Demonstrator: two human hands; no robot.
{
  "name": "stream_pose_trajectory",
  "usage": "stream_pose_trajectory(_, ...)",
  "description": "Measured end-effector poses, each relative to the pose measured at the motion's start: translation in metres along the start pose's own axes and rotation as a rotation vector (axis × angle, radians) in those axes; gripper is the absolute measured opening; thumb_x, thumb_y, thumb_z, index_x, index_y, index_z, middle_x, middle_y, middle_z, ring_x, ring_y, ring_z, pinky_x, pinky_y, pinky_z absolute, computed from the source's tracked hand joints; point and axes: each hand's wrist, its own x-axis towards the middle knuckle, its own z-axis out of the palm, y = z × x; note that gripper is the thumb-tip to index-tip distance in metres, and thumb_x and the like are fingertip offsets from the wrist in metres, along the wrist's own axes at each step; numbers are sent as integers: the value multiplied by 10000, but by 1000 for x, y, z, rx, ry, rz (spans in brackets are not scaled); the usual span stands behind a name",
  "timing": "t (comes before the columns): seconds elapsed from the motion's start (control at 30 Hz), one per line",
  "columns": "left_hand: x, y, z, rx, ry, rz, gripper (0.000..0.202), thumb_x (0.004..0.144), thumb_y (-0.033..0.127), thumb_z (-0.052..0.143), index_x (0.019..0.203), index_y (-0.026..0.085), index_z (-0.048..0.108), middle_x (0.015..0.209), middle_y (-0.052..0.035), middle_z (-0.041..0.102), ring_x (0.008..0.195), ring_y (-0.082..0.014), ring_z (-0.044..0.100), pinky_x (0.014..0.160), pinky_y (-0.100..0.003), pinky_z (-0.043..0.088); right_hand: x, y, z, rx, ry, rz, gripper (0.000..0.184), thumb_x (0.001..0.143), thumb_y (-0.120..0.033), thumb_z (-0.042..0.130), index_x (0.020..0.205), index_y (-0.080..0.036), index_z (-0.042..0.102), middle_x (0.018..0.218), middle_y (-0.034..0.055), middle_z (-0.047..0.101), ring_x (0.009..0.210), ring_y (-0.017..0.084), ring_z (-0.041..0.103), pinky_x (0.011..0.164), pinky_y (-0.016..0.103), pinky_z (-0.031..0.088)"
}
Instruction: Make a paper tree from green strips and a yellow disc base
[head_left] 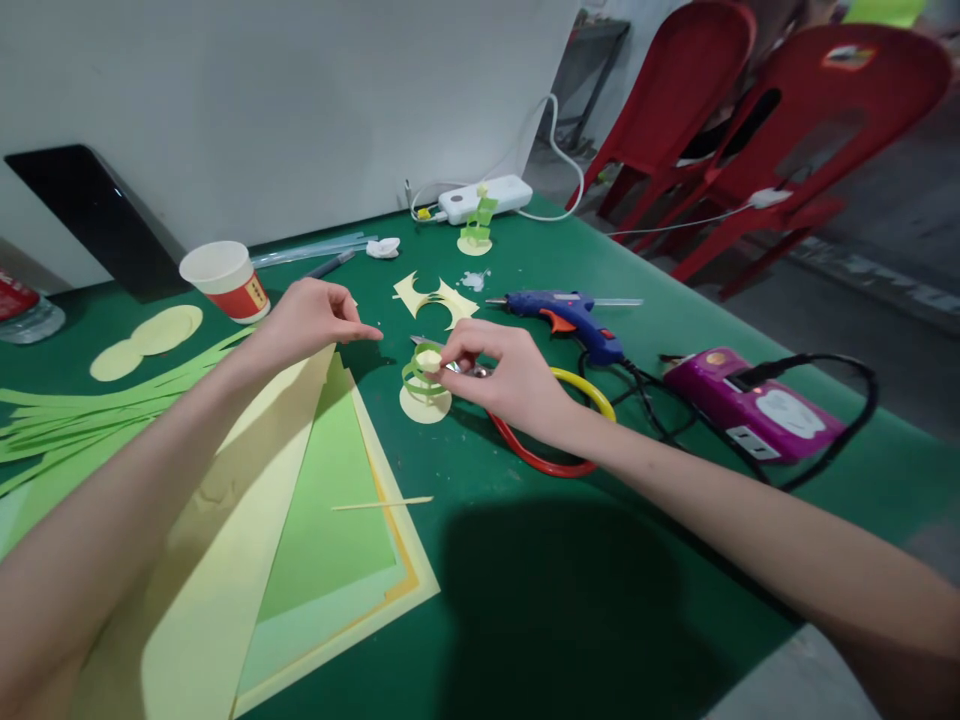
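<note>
My right hand (506,375) pinches a small pale-yellow paper piece (427,360) between thumb and fingertips. It sits at the top of a little paper model, whose curled green strips (411,384) stand on a round yellow paper base (425,405). Beneath that hand lie scissors with red and yellow handles (551,468), their blades partly covered. To the left, above the paper stack, my left hand (322,315) hovers with fingers curled in and thumb against them. Whether anything tiny is between those fingertips cannot be made out.
A blue glue gun (562,308) lies beyond my right hand, corded near a purple power box (757,405). Paper sheets (330,500) and green strips (97,405) cover the left. Behind stand a paper cup (229,280), another paper model (476,225) and a white power strip (487,198).
</note>
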Motion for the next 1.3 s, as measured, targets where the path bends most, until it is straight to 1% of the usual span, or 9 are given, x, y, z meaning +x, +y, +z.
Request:
stream_pose_trajectory(0.2, 0, 3, 7, -19, 10, -5, 472, 804, 453, 485, 439, 158, 439, 401, 21, 480, 377, -68, 382, 466, -221, 317, -1, -1, 0, -6, -1, 5, 139, 690, -110, 599, 567, -159, 556, 562, -35, 448, 535, 66, 403, 480, 213, 295)
stream_pose_trajectory(0.43, 0, -2, 8, -49, -8, 24, 306, 635, 400, 689, 527, 155, 541, 475, 14, 546, 449, -90, 456, 467, -214, 335, -1, -1, 0, -6, -11, 18, 134, 693, -120, 605, 575, -159, 556, 574, -33, 460, 539, 66, 407, 490, 215, 307)
stream_pose_trajectory(0.53, 2, -5, 12, -26, 21, 28, 386, 749, 418, 563, 474, 147, 542, 435, 0, 520, 422, -95, 444, 497, -241, 359, 0, -2, -1, -11, -16, 29, 143, 693, -114, 602, 567, -157, 548, 571, -32, 453, 534, 66, 403, 502, 219, 318)
stream_pose_trajectory(0.67, 3, -6, 16, -10, 128, 83, 256, 735, 317, 589, 931, 158, 632, 730, -24, 630, 623, -139, 545, 605, -253, 402, 0, -3, -1, -7, -22, 34, 161, 691, -114, 604, 556, -160, 530, 569, -33, 451, 530, 67, 400, 509, 224, 324)
stream_pose_trajectory(0.77, 1, -4, 14, 29, 182, 107, 220, 756, 360, 574, 803, 153, 632, 823, -37, 622, 702, -153, 539, 637, -259, 388, -1, -3, 0, -6, -28, 44, 164, 693, -116, 609, 559, -163, 527, 575, -33, 455, 536, 68, 402, 512, 225, 325)
stream_pose_trajectory(0.9, -9, -1, 13, -6, 152, 37, 292, 858, 363, 423, 687, 159, 541, 553, 12, 518, 511, -120, 472, 541, -257, 356, -1, -3, 0, -3, -23, 60, 156, 696, -114, 603, 564, -161, 534, 576, -33, 458, 538, 68, 399, 515, 226, 322)
stream_pose_trajectory(0.97, -17, -1, 17, -78, 127, 67, 134, 844, 250, 446, 929, 168, 510, 672, 11, 565, 575, -123, 531, 567, -248, 405, -1, -4, 0, 1, -20, 65, 150, 695, -115, 601, 567, -160, 537, 579, -32, 464, 542, 69, 401, 517, 226, 323)
stream_pose_trajectory(1.03, -27, -4, 24, -149, 91, 137, 305, 795, 152, 481, 1095, 173, 428, 888, -30, 582, 757, -142, 582, 664, -264, 462, -1, -4, -1, 0, -20, 62, 145, 691, -113, 605, 568, -160, 543, 579, -32, 468, 540, 68, 401, 513, 226, 317)
stream_pose_trajectory(1.3, -59, -13, 51, -118, 74, 231, 253, 826, 139, 411, 1068, 179, 474, 960, -54, 582, 897, -177, 556, 820, -343, 465, -6, -11, 6, 17, -28, 46, 121, 711, -130, 626, 606, -168, 579, 599, -34, 473, 560, 72, 416, 506, 233, 304)
